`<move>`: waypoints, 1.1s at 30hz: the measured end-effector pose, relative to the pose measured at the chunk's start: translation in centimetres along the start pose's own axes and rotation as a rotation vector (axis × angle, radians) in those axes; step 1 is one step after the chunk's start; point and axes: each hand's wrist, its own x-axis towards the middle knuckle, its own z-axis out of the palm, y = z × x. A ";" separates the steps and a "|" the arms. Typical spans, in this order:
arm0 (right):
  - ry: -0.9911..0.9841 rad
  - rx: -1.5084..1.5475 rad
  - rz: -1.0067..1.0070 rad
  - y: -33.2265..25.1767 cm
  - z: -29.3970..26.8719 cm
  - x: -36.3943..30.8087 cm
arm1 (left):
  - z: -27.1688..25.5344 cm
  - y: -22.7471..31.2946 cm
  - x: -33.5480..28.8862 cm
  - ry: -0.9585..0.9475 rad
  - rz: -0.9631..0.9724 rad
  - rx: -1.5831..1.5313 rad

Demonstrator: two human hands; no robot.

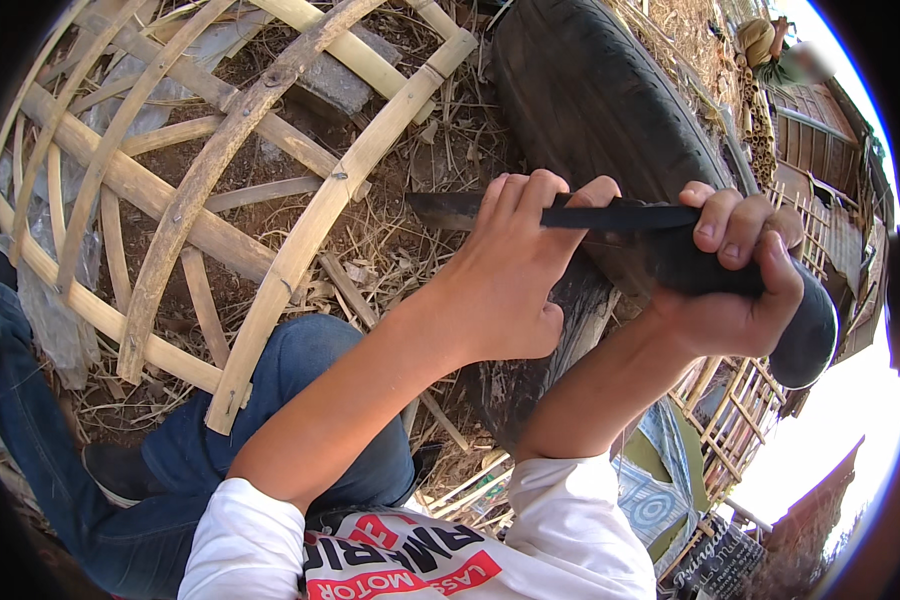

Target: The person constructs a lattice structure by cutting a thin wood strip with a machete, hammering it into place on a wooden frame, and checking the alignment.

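Ground first: bare soil and dry straw (370,270) spread beneath the work. Over it, on your left, stands a lattice frame (205,225) of bent bamboo strips, crossed and overlapping, its near rim reaching down to your knee. Next in size, a black tire (605,110) lies beyond your hands, top centre, its tread facing you. Your bent knee (315,365) in blue jeans sits below the lattice, in front of your left forearm.

The knife (635,217) is up in front of you, roughly level, between you and the tire as seen from your head; its dark blade points left and its thick black handle (810,335) runs right, ending in a rounded butt.

Your right grip (730,318) is wrapped around that handle, fingers over the top and thumb closing from the near side. Your left grip (515,270) is at the blade, fingers curled over it, thumb apart below (how firmly it clasps, I cannot tell).

Smaller: a grey block (335,85) lies behind the upper strips. Smallest, a nail head (340,177) shows on the near bamboo strip, where a crosspiece meets it.
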 end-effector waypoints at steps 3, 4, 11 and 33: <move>0.277 -0.096 -0.311 1.1 1.3 -1.5 | 0.4 -0.1 0.0 0.012 0.017 -0.020; 0.376 -0.024 -0.349 1.2 1.7 -1.8 | 0.4 0.2 0.1 0.011 0.020 -0.016; 0.142 0.166 -0.272 1.7 -1.1 -1.7 | 0.9 -0.2 -0.1 -0.001 0.026 0.037; 0.321 0.151 -0.516 2.0 0.4 -5.0 | 1.1 0.5 -1.5 -0.126 0.023 0.041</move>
